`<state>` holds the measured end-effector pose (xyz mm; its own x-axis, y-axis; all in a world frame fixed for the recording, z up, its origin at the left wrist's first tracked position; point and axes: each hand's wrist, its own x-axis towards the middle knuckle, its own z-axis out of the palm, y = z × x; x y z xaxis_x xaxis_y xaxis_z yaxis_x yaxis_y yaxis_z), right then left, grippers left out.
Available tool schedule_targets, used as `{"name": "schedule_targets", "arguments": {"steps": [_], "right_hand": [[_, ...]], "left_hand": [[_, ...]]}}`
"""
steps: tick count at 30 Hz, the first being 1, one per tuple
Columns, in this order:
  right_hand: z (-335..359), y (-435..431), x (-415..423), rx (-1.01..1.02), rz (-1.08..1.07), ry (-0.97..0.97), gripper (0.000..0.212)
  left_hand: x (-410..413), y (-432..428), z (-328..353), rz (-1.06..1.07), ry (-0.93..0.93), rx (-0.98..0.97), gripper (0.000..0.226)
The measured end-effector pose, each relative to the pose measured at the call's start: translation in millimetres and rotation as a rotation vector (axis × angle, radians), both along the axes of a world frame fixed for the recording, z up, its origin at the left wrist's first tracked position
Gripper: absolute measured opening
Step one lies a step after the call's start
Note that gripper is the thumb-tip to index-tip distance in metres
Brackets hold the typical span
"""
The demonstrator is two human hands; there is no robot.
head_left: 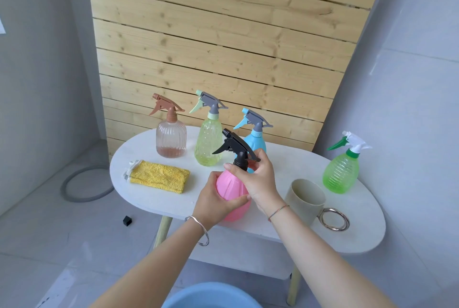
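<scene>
On table (360, 228): five bottles (231, 196), one cup (304, 204)

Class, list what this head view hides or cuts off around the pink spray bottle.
Pink bottle: head view, neck partly hidden by the right hand; its left side by the left hand.
Blue bottle: head view, lower body hidden behind the black sprayer and right hand.
Blue basin: head view, cut off by the bottom edge.
</scene>
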<state>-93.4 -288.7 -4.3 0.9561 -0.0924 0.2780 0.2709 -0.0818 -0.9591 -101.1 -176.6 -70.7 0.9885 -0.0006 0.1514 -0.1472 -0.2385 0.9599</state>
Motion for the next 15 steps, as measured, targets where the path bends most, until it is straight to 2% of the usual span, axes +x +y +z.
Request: {"name": "schedule_targets", "arguments": {"steps": [2,4,7,11,15], "right_hand": [[2,-4,2,-0.079,0.032,0.012,0.043],[3,-10,1,-0.101,0.103,0.034,0.033],[0,-19,-2,-0.064,0.163,0.054,0.023],[2,-23,1,-0.138,0.193,0.027,0.022],[7,-28,6,-0.15,0.318,0.055,0.024]], "left_hand": [[0,0,1,0.005,0.008,-0.004,0.081],[0,0,2,0.014,0.017,-0.004,0.086],[0,-1,0,0.008,0.016,0.003,0.077],[2,0,-2,0.009,0.012,0.007,0.069],[1,0,1,0.001,0.03,-0.011,0.082]]}}
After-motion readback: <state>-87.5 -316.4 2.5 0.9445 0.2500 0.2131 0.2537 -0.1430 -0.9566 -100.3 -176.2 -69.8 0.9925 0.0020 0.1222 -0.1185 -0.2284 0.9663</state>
